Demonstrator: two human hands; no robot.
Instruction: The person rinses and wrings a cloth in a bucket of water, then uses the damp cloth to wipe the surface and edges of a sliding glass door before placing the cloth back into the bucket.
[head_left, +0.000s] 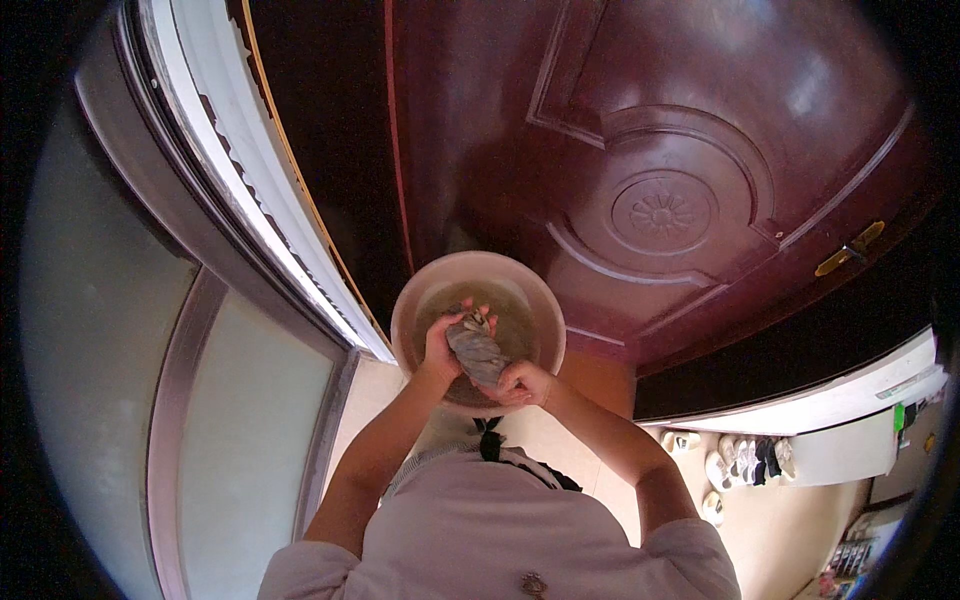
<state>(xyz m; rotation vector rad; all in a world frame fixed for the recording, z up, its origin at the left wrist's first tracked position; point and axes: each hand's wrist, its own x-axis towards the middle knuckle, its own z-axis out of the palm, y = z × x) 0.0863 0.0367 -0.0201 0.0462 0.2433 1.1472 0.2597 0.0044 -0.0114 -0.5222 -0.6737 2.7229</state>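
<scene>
A bunched, twisted grey cloth (478, 352) is held between my two hands, above a round pinkish plastic basin (553, 322). My left hand (444, 346) grips the cloth's upper left side, its fingertips showing past the far edge. At the cloth's lower right end, my right hand (523, 384) is closed around it. Murky water (517, 300) fills the lower part of the basin. The cloth hides part of both palms.
A dark red panelled door (480, 187) with a brass handle (850, 249) stands just beyond the basin. Frosted sliding panels (247, 420) rise at the left. Several shoes (750, 459) line the tiled floor (600, 480) at the right.
</scene>
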